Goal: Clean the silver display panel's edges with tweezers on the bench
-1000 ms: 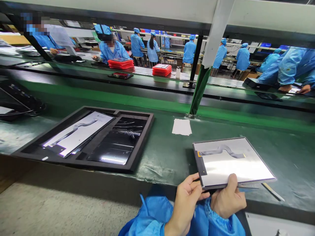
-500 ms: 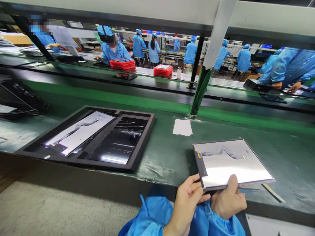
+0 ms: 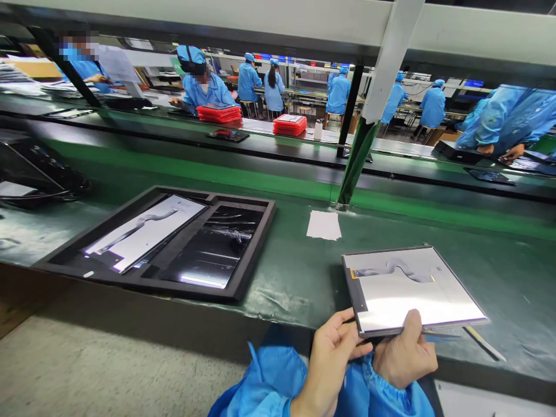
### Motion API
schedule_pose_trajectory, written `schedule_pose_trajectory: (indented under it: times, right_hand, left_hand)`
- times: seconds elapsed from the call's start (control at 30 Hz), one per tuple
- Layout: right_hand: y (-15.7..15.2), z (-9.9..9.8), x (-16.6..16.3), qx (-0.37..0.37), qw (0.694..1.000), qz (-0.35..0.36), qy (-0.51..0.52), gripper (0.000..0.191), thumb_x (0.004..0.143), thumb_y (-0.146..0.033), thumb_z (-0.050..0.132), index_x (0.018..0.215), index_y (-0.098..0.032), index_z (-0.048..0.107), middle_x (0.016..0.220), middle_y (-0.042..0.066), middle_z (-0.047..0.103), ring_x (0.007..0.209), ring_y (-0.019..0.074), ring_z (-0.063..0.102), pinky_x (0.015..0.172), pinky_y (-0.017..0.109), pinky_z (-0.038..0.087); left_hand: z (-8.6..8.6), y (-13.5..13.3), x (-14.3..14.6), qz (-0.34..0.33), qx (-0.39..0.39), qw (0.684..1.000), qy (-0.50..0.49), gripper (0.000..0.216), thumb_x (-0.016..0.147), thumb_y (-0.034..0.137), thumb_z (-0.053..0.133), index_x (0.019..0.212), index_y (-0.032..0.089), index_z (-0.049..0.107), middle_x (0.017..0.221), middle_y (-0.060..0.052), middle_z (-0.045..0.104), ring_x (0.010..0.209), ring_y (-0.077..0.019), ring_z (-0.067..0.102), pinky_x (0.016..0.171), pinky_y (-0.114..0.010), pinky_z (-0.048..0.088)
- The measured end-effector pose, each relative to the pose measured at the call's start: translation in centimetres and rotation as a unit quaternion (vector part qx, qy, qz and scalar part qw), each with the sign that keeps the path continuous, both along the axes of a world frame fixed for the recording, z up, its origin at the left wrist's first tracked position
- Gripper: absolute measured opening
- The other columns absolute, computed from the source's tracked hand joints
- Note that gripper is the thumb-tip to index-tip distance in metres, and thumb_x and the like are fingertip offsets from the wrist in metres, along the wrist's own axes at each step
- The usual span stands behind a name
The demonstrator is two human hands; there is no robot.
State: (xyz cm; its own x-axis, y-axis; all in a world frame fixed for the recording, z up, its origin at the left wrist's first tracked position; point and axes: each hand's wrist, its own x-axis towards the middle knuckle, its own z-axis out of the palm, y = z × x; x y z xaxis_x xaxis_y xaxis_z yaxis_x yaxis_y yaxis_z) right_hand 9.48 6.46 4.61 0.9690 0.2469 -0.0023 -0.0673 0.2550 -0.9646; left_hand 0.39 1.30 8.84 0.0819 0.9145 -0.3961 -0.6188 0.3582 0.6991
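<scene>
I hold a flat silver display panel (image 3: 412, 289) with a grey ribbon cable on its back, just above the green bench's near edge. My left hand (image 3: 332, 353) pinches its near left corner, fingers curled under it. My right hand (image 3: 403, 353) grips the near edge, thumb on top. A thin blue film tab (image 3: 438, 336) sticks out by the right fingers. Both sleeves are blue.
A black foam tray (image 3: 254, 249) lies to the left with a silver panel (image 3: 145, 231) in one slot and a dark glossy one (image 3: 217, 249) beside it. A white paper (image 3: 324, 225) lies near a post (image 3: 360, 156). Several workers in blue sit at benches beyond.
The view has shifted slightly; the panel and both hands stay almost where they were.
</scene>
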Motion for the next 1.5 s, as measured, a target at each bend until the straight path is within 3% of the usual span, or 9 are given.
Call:
schedule_pose_trajectory:
  times: [0.23, 0.6, 0.93, 1.27, 1.5]
  right_hand:
    - [0.02, 0.16, -0.05, -0.002, 1.000, -0.004, 0.008, 0.022, 0.070, -0.031, 0.077, 0.064, -0.016, 0.062, 0.066, 0.000, 0.065, 0.064, 0.0193, 0.065, 0.057, 0.029, 0.059]
    - [-0.03, 0.89, -0.60, 0.015, 1.000, -0.011, -0.011, 0.024, 0.069, -0.032, 0.076, 0.059, -0.019, 0.057, 0.058, -0.002, 0.058, 0.064, 0.0213, 0.065, 0.060, 0.034, 0.060]
    - [0.11, 0.52, -0.15, 0.006, 1.000, -0.007, -0.020, 0.024, 0.069, -0.031, 0.075, 0.059, -0.021, 0.055, 0.051, -0.005, 0.052, 0.059, 0.0206, 0.064, 0.057, 0.033, 0.060]
    - [0.10, 0.78, -0.41, 0.028, 0.999, -0.013, -0.022, 0.027, 0.070, -0.025, 0.076, 0.055, -0.019, 0.054, 0.055, -0.005, 0.055, 0.053, 0.0154, 0.057, 0.053, 0.029, 0.057]
    - [0.30, 0.92, -0.23, 0.028, 1.000, -0.009, -0.011, 0.029, 0.071, -0.024, 0.076, 0.053, -0.020, 0.054, 0.051, -0.006, 0.052, 0.055, 0.0160, 0.060, 0.055, 0.028, 0.057]
  left_hand:
    - [0.08, -0.06, -0.02, 0.002, 0.001, 1.000, -0.006, 0.062, 0.066, 0.048, 0.085, 0.113, 0.011, 0.070, 0.101, -0.017, 0.077, 0.098, -0.0309, 0.072, 0.080, -0.035, 0.054]
    - [-0.07, 0.20, -0.24, 0.002, -0.008, 1.000, 0.024, 0.065, 0.065, 0.057, 0.083, 0.107, 0.010, 0.070, 0.089, -0.015, 0.078, 0.088, -0.0292, 0.074, 0.080, -0.036, 0.055]
    - [-0.03, -0.14, -0.56, -0.019, 0.013, 1.000, -0.008, 0.064, 0.069, 0.050, 0.083, 0.116, 0.010, 0.067, 0.102, -0.017, 0.076, 0.098, -0.0300, 0.072, 0.081, -0.034, 0.054]
    - [0.05, 0.34, -0.21, -0.010, -0.009, 1.000, 0.013, 0.065, 0.065, 0.055, 0.083, 0.109, 0.010, 0.067, 0.090, -0.015, 0.078, 0.088, -0.0276, 0.074, 0.079, -0.033, 0.054]
    - [0.09, 0.16, -0.34, -0.024, -0.002, 1.000, 0.004, 0.067, 0.069, 0.055, 0.081, 0.117, 0.010, 0.067, 0.098, -0.015, 0.078, 0.096, -0.0288, 0.073, 0.082, -0.035, 0.054]
